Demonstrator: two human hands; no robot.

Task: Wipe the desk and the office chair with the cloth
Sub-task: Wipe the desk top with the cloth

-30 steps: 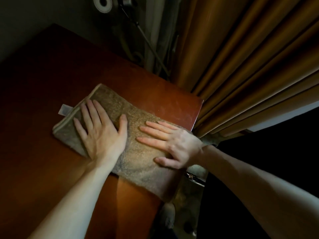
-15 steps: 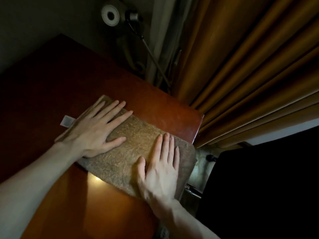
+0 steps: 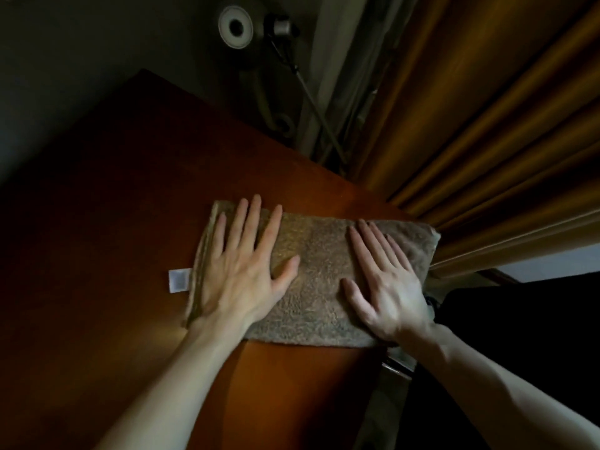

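- grey-brown folded terry cloth [image 3: 318, 274] lies flat on the reddish-brown wooden desk [image 3: 113, 206], near the desk's corner at 3 o'clock. its 3 o'clock end reaches the desk edge.
- left hand [image 3: 240, 271] lies palm down on the cloth's 9 o'clock half. its fingers are straight, spread wide and point to 12 o'clock, with the thumb out toward 3 o'clock. it grips nothing.
- right hand [image 3: 386, 287] lies palm down on the cloth's 3 o'clock half. its fingers are straight, close together and point to about 11 o'clock, with the thumb apart toward 9 o'clock. it also grips nothing.
- a bare strip of cloth shows between the two hands.
- small white fabric label [image 3: 178, 280] sticks out of the cloth's 9 o'clock edge, flat on the wood.
- the desk top is glossy, with a pale glint just beside the left wrist.
- ochre pleated curtain [image 3: 487, 141] hangs at 2 o'clock, beyond the desk.
- round grey lamp-like head [image 3: 235, 26] and a thin metal rod [image 3: 311, 99] stand at 12 o'clock against a dim wall.
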